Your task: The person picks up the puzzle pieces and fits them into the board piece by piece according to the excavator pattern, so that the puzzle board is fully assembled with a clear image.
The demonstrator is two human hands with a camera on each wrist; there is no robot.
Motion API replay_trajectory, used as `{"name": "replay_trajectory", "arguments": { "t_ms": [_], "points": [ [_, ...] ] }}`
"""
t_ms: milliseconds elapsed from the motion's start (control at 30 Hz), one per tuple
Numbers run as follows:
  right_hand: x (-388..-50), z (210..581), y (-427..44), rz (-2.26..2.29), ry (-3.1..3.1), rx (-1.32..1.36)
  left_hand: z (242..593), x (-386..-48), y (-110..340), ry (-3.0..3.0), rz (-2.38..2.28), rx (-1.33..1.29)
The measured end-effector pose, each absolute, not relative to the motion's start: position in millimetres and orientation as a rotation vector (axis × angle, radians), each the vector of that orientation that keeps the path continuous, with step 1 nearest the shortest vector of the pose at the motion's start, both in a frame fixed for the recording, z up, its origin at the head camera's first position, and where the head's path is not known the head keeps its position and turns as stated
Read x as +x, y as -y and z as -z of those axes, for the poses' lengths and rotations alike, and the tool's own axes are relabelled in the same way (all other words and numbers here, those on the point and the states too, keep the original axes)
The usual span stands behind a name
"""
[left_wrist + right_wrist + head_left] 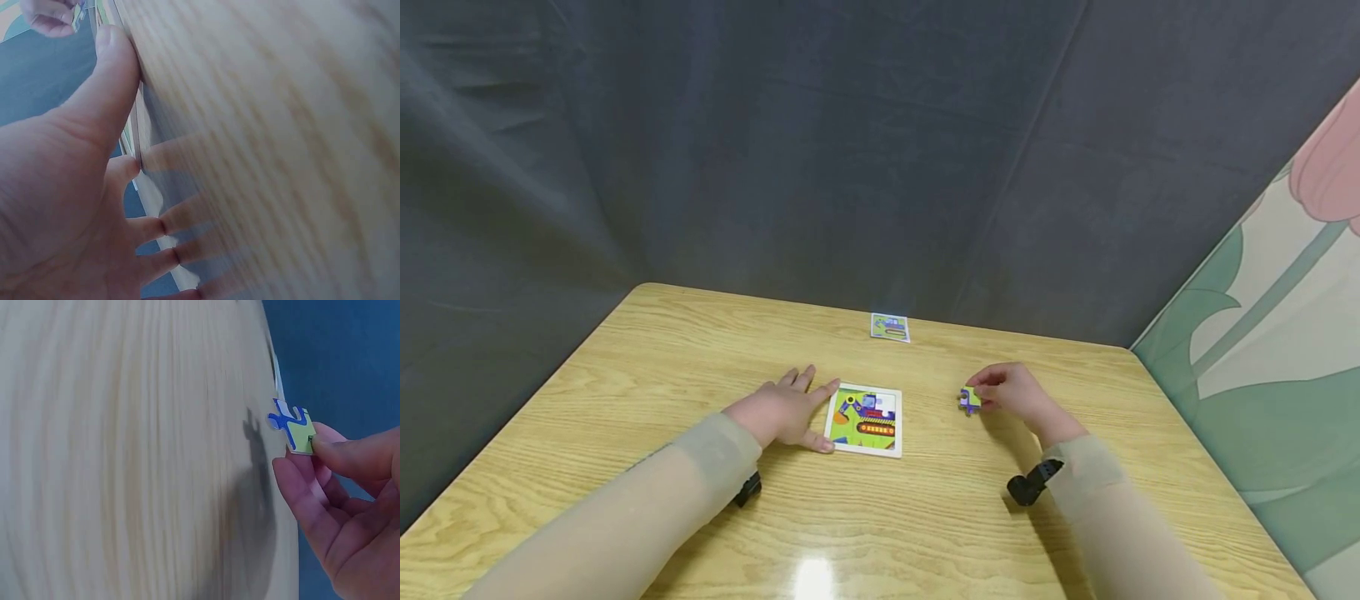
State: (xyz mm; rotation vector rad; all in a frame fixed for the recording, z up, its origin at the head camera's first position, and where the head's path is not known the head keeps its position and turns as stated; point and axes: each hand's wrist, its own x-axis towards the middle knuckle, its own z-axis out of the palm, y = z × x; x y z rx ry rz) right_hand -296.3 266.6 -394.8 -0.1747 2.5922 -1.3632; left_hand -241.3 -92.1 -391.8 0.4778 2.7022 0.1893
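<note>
A jigsaw puzzle piece (300,432), green with blue and white, is pinched between thumb and fingers of my right hand (1011,392), raised above the table as its shadow shows. Left of it lies a white-framed jigsaw puzzle (867,421) with a picture of an excavator. One white gap shows at the puzzle's upper right. My left hand (786,412) has its fingers spread, with thumb and forefinger touching the frame's left edge. In the left wrist view the left thumb (106,81) lies along that edge and the fingertips rest on the wood.
A small picture card (890,327) with the same excavator lies at the table's far edge. The wooden table (865,525) backs onto a dark curtain (820,167). A flower-patterned cloth (1277,333) hangs along the right side.
</note>
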Motion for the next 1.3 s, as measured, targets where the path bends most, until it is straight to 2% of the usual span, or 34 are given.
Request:
{"name": "replay_trajectory", "arguments": {
  "t_ms": [233,533,833,1300],
  "points": [
    [-293,388,-218,1.402,-2.574,-0.199,388,-240,92,-2.693,-0.187,0.471],
    [-291,389,-178,1.472,-2.584,-0.163,389,-241,93,-2.694,-0.170,0.479],
    [-294,405,-160,1.538,-2.481,-0.129,390,-241,93,-2.698,-0.197,0.486],
    [-293,409,-151,1.494,-2.526,-0.128,391,-242,93,-2.703,-0.192,0.492]
  ]
}}
